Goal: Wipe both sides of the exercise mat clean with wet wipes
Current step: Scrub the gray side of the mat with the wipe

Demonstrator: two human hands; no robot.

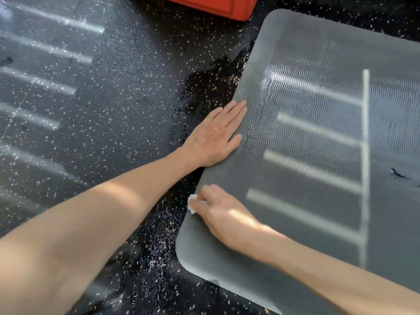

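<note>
A grey ribbed exercise mat (pixel 318 155) lies flat on the floor and fills the right half of the view. My left hand (pixel 216 135) rests flat on its left edge with straight fingers. My right hand (pixel 218 210) grips a white wet wipe (pixel 193 204) and holds it against the mat's left edge, nearer to me than the left hand. Only a corner of the wipe shows past my fingers. A wet sheen shows on the mat beside my left hand.
The floor (pixel 91 110) is black rubber with white speckles; a wet patch lies beside the mat's left edge. A red box (pixel 216 5) stands at the top, just beyond the mat's far corner. A small dark mark (pixel 396 173) sits on the mat at the right.
</note>
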